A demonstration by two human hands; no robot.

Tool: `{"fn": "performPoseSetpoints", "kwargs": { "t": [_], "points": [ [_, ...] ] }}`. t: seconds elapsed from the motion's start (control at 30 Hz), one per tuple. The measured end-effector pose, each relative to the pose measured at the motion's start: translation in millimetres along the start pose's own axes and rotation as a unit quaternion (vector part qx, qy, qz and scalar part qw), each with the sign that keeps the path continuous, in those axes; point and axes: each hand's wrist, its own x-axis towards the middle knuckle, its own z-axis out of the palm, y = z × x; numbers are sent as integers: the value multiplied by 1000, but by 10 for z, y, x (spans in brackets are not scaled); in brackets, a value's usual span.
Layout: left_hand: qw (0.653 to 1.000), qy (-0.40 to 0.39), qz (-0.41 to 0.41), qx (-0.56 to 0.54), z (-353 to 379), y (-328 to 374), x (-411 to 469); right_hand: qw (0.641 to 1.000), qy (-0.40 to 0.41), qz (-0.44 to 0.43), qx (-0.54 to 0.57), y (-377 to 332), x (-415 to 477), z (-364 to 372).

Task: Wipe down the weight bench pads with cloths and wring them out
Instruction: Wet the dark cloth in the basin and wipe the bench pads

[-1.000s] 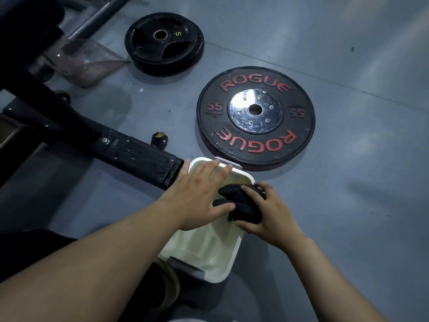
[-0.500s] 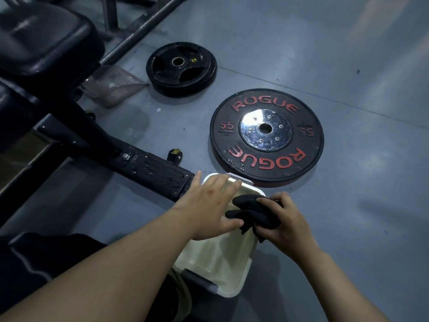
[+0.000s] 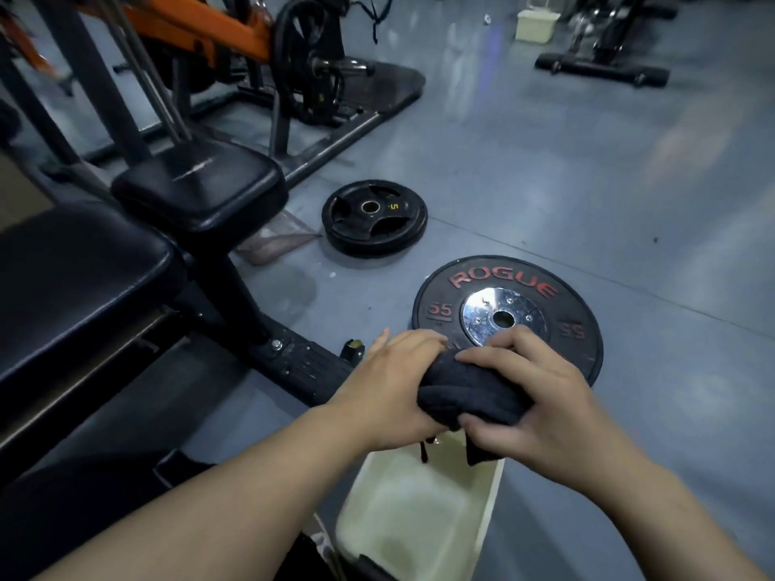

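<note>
Rogue plate [image 3: 501, 287] near smaller plate [image 3: 374, 218]

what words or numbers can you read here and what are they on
"ROGUE": red, top arc of the large bumper plate.
"55": red, on that plate's left; again on its right, upside down.
"5": yellow, on the small black plate.
Pale mark on the seat pad: too blurred to read.

ROGUE and 55 on large plate [image 3: 436, 325], 5 on small plate [image 3: 374, 218]

Left hand [image 3: 386, 392] now round cloth [image 3: 474, 387]
</note>
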Motion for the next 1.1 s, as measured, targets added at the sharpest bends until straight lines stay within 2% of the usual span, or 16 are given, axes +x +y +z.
{"fn": "performPoseSetpoints", "kwargs": {
  "t": [0.3,0.47,0.6,0.83,1.0,1.1],
  "points": [
    [979,72,-25,189,-1392,-186,-348,989,-46,-141,2,-767,1080,-56],
    [958,143,-47,243,-2187,-491,-779,974,-83,-210,9,-1337,1843,214],
    [939,177,-99,279,-2707,-811,-1138,961,-112,-250,36,-1807,2430,552],
    [901,115,-238,343,-3391,-1610,-1847,931,-208,-292,67,-2490,3286,1502],
    [881,29,-318,350,-3510,-2199,-2313,902,-291,-315,44,-2788,3586,2313],
    [856,-21,-345,383,-3484,-2387,-2558,889,-326,-323,2,-2836,3568,2692]
  ]
}}
